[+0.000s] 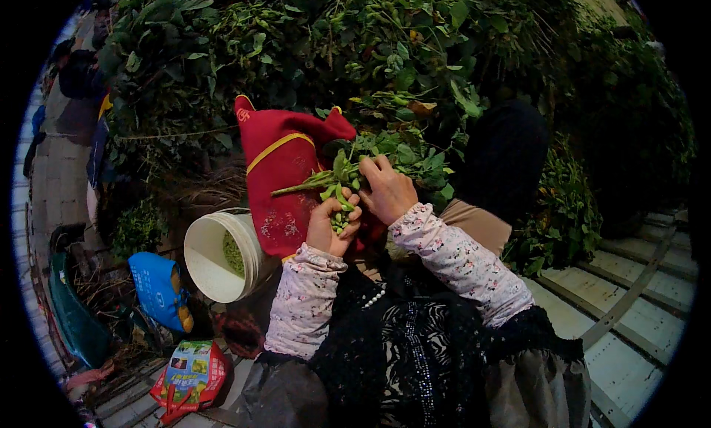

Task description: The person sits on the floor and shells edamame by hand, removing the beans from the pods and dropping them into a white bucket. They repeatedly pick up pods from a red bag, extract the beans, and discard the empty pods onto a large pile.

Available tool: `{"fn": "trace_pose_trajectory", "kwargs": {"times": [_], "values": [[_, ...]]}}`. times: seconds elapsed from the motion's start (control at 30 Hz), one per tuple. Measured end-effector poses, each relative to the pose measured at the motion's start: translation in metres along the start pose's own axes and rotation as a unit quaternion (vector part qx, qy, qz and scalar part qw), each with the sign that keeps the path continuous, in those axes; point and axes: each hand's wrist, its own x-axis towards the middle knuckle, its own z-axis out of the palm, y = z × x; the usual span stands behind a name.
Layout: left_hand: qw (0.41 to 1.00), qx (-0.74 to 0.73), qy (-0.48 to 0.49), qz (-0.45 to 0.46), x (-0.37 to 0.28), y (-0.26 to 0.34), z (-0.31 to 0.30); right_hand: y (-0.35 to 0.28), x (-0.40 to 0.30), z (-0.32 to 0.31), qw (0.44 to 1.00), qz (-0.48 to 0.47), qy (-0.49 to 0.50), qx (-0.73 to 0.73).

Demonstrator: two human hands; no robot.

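In the palm of my left hand (329, 228) lie several shelled green beans (339, 222), and a green pod (343, 199) sticks out above the thumb. My right hand (387, 190) is at the leafy bean stem (303, 188), its fingers bent around the leaves and pods; the exact grip is partly hidden. The cut end of the stem points left, over a red cloth (280, 183) with yellow trim spread across my lap. To the left, a white plastic bucket (195, 256) leans towards me with green beans (233, 253) inside.
A large heap of bean plants (333, 45) rises in front. At lower left are a blue bag (155, 292), a red printed carrier bag (191, 372) and a dark green object (78, 311). Slatted pale flooring (627, 317) lies to the right.
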Motion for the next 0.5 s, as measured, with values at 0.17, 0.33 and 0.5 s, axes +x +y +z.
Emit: {"fn": "trace_pose_trajectory", "kwargs": {"times": [0.17, 0.33, 0.5], "values": [[0.999, -0.020, -0.030, -0.008, -0.003, 0.003, -0.005, 0.013, 0.003, -0.003, 0.996, 0.018, 0.021, 0.079], [0.999, 0.011, -0.020, -0.023, -0.005, 0.004, -0.010, 0.029, 0.005, 0.001, 0.989, -0.010, 0.054, 0.137], [1.000, 0.027, 0.006, -0.013, -0.006, -0.001, -0.012, 0.023, 0.004, -0.001, 0.987, 0.007, 0.034, 0.157]]}}
